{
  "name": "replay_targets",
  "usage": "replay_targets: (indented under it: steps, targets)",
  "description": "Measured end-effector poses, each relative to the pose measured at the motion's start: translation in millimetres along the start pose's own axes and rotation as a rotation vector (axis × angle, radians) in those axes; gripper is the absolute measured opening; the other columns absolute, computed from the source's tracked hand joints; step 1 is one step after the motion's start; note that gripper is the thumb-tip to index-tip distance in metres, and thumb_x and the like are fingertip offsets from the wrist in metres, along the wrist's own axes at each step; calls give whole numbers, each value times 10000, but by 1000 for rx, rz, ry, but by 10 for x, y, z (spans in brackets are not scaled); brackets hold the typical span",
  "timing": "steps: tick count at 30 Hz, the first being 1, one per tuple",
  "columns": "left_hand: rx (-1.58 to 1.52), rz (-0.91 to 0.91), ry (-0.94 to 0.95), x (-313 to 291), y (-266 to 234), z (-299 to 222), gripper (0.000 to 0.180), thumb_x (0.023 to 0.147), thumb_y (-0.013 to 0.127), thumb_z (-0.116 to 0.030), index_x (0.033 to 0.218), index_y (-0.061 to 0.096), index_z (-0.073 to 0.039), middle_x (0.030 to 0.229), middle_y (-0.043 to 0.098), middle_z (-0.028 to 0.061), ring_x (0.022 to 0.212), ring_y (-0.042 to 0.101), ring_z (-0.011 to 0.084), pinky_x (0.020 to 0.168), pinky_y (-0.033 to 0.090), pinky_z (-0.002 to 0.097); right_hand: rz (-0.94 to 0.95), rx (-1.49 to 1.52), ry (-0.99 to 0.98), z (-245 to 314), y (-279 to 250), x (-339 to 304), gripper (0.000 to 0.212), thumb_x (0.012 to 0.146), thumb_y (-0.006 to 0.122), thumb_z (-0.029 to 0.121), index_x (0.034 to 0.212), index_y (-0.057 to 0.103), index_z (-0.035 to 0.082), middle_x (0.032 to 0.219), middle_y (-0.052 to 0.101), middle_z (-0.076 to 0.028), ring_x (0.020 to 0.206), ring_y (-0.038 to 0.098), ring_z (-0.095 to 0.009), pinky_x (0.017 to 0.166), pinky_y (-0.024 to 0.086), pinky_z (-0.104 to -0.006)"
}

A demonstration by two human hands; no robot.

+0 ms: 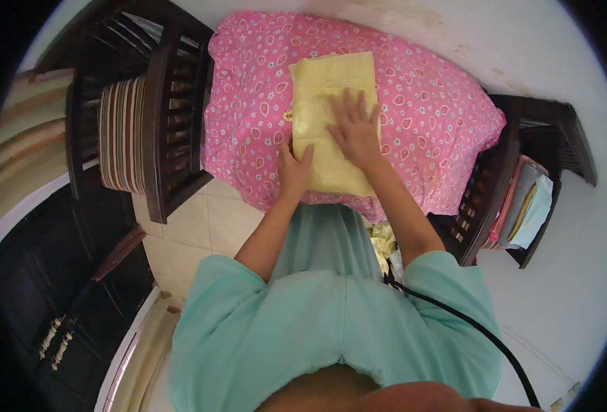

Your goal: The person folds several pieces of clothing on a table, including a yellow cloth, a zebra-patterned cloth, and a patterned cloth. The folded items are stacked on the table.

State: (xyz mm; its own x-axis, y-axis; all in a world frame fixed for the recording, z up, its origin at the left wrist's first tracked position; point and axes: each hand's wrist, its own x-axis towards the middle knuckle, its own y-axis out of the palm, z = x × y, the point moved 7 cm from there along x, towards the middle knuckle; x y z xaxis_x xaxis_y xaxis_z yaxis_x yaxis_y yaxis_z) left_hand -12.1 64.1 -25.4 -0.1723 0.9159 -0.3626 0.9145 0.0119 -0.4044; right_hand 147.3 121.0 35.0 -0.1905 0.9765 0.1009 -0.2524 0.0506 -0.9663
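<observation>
A folded yellow cloth (331,165) lies as a long rectangle on a pink patterned cover (248,89). My right hand (357,137) is open, pressed flat on the cloth's upper right part with its fingers spread. At the lower left edge of the cloth is my left hand (294,170), its thumb resting on top and apart from the fingers. Those fingers lie along the edge, partly hidden. Fold lines run across the cloth. A small yellow ornament or trim (288,115) shows at its left side.
Dark wooden chairs stand on both sides, the left with a striped cushion (123,134), the right with folded cloths (527,209). Crumpled yellow wrapping (384,242) lies below the cover's front edge. A black cable (468,319) crosses my right side. A pale wall (413,27) rises behind.
</observation>
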Motion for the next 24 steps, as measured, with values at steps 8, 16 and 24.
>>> replay_targets:
  steps: [8,16,24]
  targets:
    - [-668,288,-406,-175,276,250,425,792,568,-152,1157,404,-9,1040,527,98,916,509,181,782,423,317,75,1215,915,-848,246,-1075,395,801,545,231,1130,478,23,1015,551,-109,879,535,-184,777,425,-315]
    - [-772,434,-443,-158,379,-34,515,810,559,-172,1243,309,-48,1168,443,109,1015,483,229,817,443,372,322,2157,1067,-363,315,-1234,511,736,556,172,1174,389,-33,1061,528,-165,920,562,-253,794,472,-360]
    - [-955,709,-737,-365,472,-310,527,774,571,-121,1234,328,-37,1137,478,140,1013,504,282,830,454,420,301,2552,1023,70,272,-1484,573,708,523,122,1225,331,-36,1154,477,-199,1019,515,-301,884,422,-396]
